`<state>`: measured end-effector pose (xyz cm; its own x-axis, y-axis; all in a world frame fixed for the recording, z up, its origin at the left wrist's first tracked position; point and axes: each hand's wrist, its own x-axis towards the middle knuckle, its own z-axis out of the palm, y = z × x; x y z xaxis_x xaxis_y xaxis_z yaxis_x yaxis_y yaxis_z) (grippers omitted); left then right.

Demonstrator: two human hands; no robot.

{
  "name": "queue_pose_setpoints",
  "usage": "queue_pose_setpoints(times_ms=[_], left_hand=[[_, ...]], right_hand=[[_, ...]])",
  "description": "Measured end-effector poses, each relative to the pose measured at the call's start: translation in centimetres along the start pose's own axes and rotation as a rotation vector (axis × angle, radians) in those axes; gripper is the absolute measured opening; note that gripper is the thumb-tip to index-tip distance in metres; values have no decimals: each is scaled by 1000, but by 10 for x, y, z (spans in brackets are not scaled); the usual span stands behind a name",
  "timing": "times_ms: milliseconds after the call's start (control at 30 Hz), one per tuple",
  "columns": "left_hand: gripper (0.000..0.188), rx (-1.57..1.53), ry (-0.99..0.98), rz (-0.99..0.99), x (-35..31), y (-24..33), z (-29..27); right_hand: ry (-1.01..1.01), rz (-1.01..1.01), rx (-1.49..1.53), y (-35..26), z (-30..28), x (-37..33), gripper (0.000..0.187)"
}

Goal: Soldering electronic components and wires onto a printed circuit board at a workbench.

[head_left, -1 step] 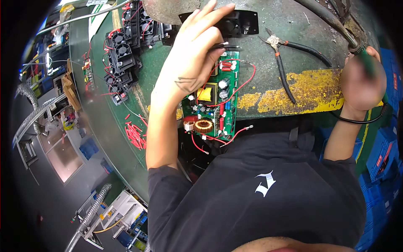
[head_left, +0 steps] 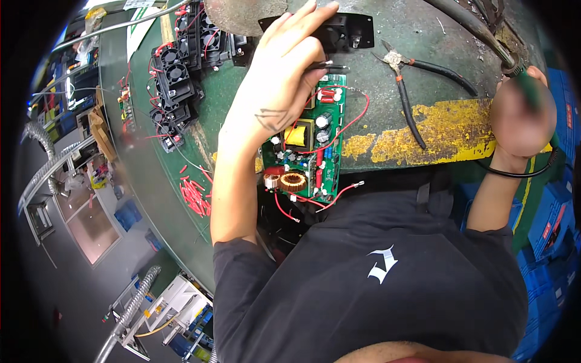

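My left hand [head_left: 275,78] reaches over the bench, thumb and index finger closed on a thin black stick-like thing [head_left: 333,66], its other fingers stretched out. Those fingers lie over a black metal panel [head_left: 366,31] with a fan on it, partly hidden. Below the hand, a green circuit board [head_left: 331,130] with a yellow transformer, copper coils and red wires sits at the bench edge. At the right, my right hand [head_left: 523,121], blurred, is wrapped round the green handle of a soldering iron [head_left: 516,68]. Its black cord loops below the wrist.
Orange-and-black-handled pliers [head_left: 396,60] lie open between my hands. Black fans [head_left: 175,72] with red wires cluster at the left, above a pile of red sleeves [head_left: 193,196]. A grey round-edged plate [head_left: 242,13] lies at the far side. Blue boxes [head_left: 554,224] stand right of me.
My left hand has shifted very slightly to the right. Otherwise the scene looks the same.
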<state>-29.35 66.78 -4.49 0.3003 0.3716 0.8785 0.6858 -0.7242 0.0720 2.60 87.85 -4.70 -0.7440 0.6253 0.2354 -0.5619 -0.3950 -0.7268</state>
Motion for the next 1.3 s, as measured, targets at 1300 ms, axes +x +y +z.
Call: queue_pose_setpoints(times_ms=[1300], left_hand=[[18, -89, 184, -245, 3, 29, 8]], right_hand=[[62, 17, 102, -1, -4, 1, 49]])
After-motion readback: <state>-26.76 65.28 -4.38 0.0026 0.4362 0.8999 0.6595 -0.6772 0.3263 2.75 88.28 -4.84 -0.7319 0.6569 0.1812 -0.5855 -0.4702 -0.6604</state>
